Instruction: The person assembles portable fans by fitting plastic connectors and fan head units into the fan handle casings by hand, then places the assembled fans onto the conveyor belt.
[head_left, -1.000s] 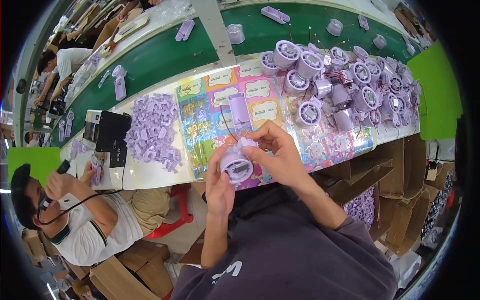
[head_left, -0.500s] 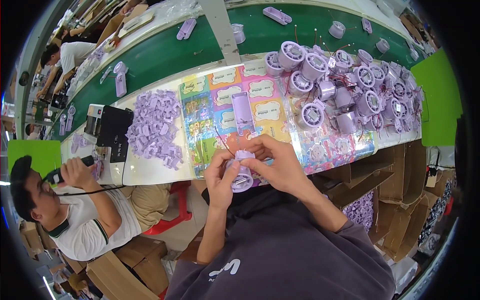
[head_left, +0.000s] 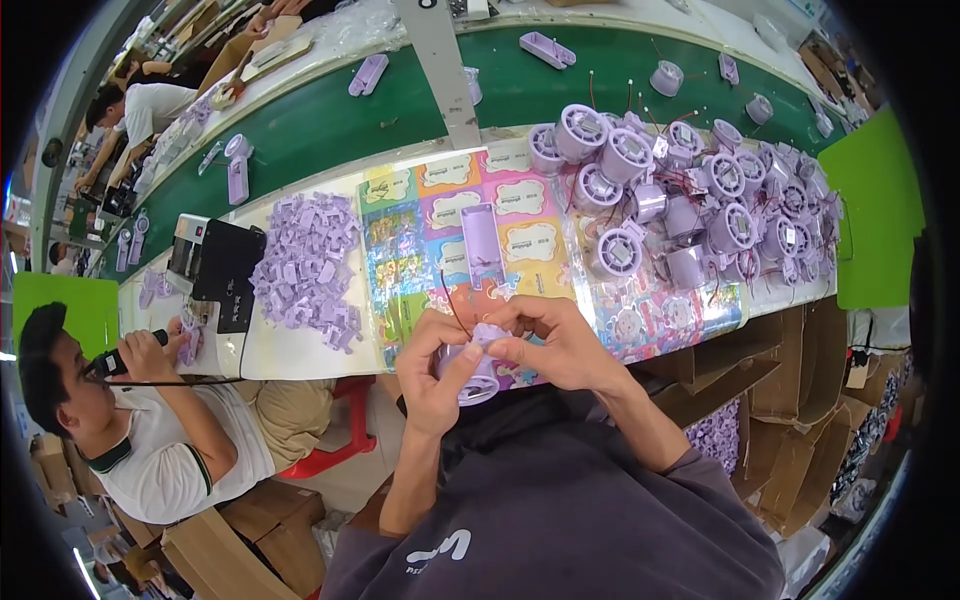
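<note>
Close to my body, over the near table edge, both hands hold a round light-purple fan housing (head_left: 480, 390). My left hand (head_left: 430, 378) is closed around its left side, thumb pressed on it. My right hand (head_left: 556, 342) pinches a small purple piece (head_left: 487, 334) at the top of the housing; fingers partly hide where the two meet. A thin dark red wire (head_left: 452, 300) sticks up beside my left fingers. Just beyond my hands, a long purple shell (head_left: 484, 240) lies hollow side up on a colourful printed sheet (head_left: 530, 245).
Small purple parts (head_left: 305, 265) are heaped at left, beside a black device (head_left: 228, 270). Wired fan housings (head_left: 725, 225) pile up at right. Behind runs a green conveyor (head_left: 320, 125) with scattered parts, and a metal post (head_left: 440, 75). A co-worker (head_left: 170, 430) sits at left holding a power screwdriver (head_left: 125, 355).
My hands stay closed on the housing and shift slightly within the view, with the small piece still pinched. The co-worker's screwdriver has come down, and a purple part now shows by their hand.
</note>
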